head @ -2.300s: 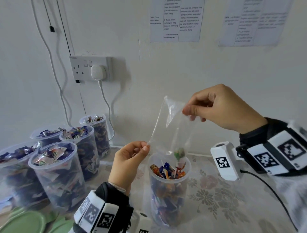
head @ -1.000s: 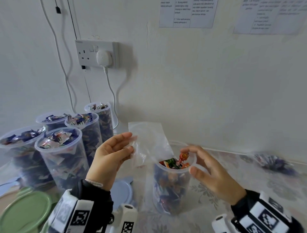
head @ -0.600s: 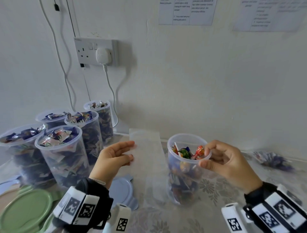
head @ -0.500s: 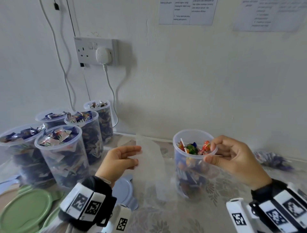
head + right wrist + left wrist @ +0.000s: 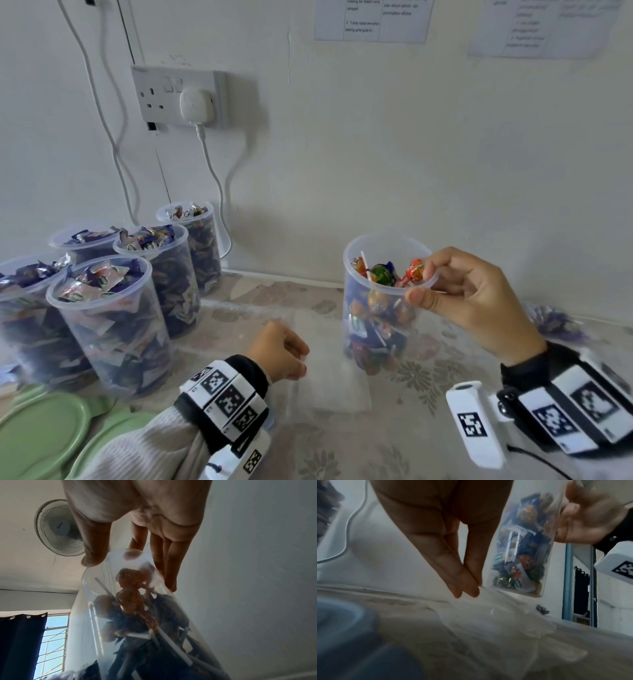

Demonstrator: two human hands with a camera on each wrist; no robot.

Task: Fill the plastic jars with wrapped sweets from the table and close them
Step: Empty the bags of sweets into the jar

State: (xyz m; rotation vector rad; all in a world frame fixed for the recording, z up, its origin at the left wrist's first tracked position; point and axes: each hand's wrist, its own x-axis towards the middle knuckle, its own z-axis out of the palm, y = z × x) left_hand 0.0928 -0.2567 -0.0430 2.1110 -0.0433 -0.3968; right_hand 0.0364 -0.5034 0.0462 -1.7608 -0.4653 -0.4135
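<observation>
Right hand (image 5: 476, 301) grips the rim of the lollipop-filled jar (image 5: 380, 308), held tilted above the worktop (image 5: 394, 442). Left hand (image 5: 279, 349) fingers (image 5: 462, 574) pinch an empty clear bag (image 5: 330, 377) lying on the worktop's middle.

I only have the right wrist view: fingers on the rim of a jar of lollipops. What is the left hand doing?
Observer: The left hand pinches an empty clear bag that lies on the table.
Operator: Is the jar standing on the table?
Observer: It seems not. The lollipop jar is tilted, and in the left wrist view its base looks clear of the cloth.
Operator: Any lids nearby?
Observer: Green lids lie at the front left, beside five filled open jars.
</observation>
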